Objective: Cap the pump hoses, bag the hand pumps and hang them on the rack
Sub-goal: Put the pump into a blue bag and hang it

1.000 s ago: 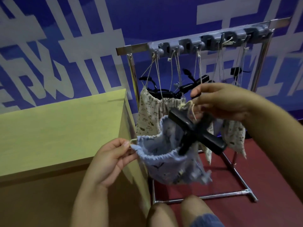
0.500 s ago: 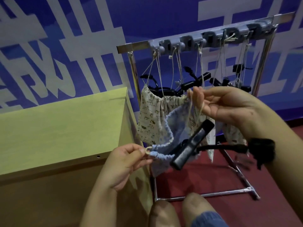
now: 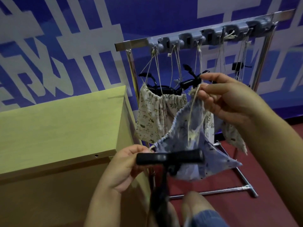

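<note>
Behind everything stands the chrome metal rack [image 3: 260, 66] with its grey row of hooks [image 3: 188, 36], where cream printed drawstring bags [image 3: 152, 115] already hang by their cords, black pump parts poking out of their mouths. To your left is the pale yellow-green wooden bench [image 3: 57, 125].

You are in the bagging step. The pale blue printed cloth drawstring bag [image 3: 185, 133] is stretched between your hands in front of the rack. Your right hand [image 3: 229, 102] pinches the beige drawstring cord [image 3: 195, 99] between thumb and fingertips, lifting that side high. Your left hand [image 3: 124, 167] is curled, pinching the bag's rim at the cord loop on the low side.

The black hand pump with its T-shaped handle [image 3: 168, 158] is not seated in the bag: its handle lies across the front, and the dark barrel [image 3: 159, 202] seems to hang down towards your knees, blurred. What holds it up I cannot tell.

Next, I judge, you need the pump settled in the bag, then the cords drawn tight and looped over a free hook.
</note>
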